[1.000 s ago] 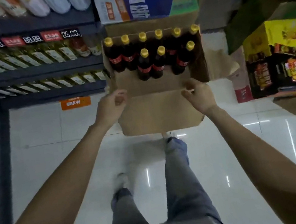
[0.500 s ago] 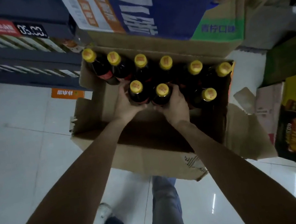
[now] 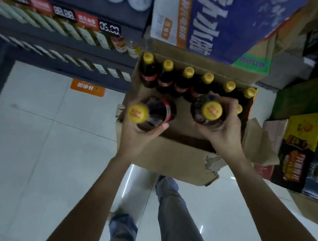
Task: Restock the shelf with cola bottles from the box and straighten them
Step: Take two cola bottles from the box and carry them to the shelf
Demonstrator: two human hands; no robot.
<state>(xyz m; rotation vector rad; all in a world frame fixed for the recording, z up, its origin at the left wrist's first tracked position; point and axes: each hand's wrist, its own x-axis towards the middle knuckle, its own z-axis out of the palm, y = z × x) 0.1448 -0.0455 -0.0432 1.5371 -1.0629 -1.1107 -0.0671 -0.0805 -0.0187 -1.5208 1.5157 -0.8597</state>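
An open cardboard box (image 3: pixel 172 159) stands on the floor in front of me with several dark cola bottles (image 3: pixel 168 77) in it, each with a yellow cap and a red label. My left hand (image 3: pixel 136 138) grips one cola bottle (image 3: pixel 152 113) by its shoulder, lifted above the box's left side. My right hand (image 3: pixel 224 130) grips a second cola bottle (image 3: pixel 209 112), raised above the box's right part. Both lifted bottles point their caps up at me.
A dark shelf (image 3: pixel 71 44) with price tags and rows of packaged goods runs along the upper left. A big blue-and-white carton (image 3: pixel 219 6) sits behind the box. Yellow and black product cartons (image 3: pixel 316 158) stand at the right. White tiled floor (image 3: pixel 35 160) and my legs lie below.
My hands went from the box's front flap down among the bottles, took hold of one bottle each, and have now lifted both up out of the box.
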